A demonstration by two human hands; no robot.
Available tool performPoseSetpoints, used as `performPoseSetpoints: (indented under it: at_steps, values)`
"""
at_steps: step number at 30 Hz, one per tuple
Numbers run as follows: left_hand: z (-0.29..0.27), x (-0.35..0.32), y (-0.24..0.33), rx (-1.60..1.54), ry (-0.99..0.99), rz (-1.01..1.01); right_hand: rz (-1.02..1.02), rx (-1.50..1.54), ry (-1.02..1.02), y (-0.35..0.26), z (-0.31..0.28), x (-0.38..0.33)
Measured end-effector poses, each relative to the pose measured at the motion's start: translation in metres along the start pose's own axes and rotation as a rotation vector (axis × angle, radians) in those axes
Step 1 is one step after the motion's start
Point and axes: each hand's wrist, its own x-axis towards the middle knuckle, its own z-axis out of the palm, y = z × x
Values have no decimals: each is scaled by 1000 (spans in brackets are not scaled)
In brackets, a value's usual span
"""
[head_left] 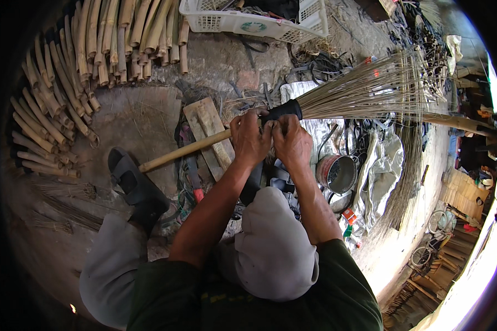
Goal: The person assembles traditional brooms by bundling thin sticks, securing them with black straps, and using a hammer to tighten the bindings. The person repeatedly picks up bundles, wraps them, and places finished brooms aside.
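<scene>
A stick broom [359, 91] lies slantwise before me, its thin stiff bristles fanning out to the upper right. Black wrapping [284, 110] binds the bristles to a bamboo handle [188, 149], whose lower end rests by my sandalled foot. Closed around the handle's upper end, at the edge of the wrapping, is my left hand [251, 137]. My right hand [292, 144] is closed just beside it, fingers curled against the underside of the wrapping. The thumbs nearly meet. Whether a loose strip end is pinched between the fingers cannot be made out.
Bundled bamboo handles [116, 41] are stacked at the upper left. A white plastic crate [254, 25] stands at the far side. Right of my knee are a round tin [337, 174] and a crumpled silvery sheet [378, 171]. Wooden boards [207, 129] lie beneath the handle.
</scene>
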Motion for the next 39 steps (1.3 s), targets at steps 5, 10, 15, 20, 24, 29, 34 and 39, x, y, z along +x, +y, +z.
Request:
performPoseSetpoints:
  at_steps: [5,10,15,20,24,29,34,39]
  values:
    - [-3,1,1,26,-57,-19,51,-101,-67,-10,-4,3]
    - [-3,-1,-2,53,-78,-28,-11,-18,-86,-16,-8,11]
    - [2,-2,-7,73,-28,-9,50,144,-241,-1,-10,28]
    - [2,4,-9,-22,-97,-65,-44,448,-377,58,-51,6]
    - [1,12,-9,-63,-96,6,321,600,-194,152,-94,-97]
    - [3,14,-10,-152,-111,-75,732,2,-15,217,-34,-284]
    - [4,11,-17,-124,-140,-131,837,215,-191,197,45,-420]
    - [5,13,-22,-163,-166,-132,759,436,-290,165,94,-436]
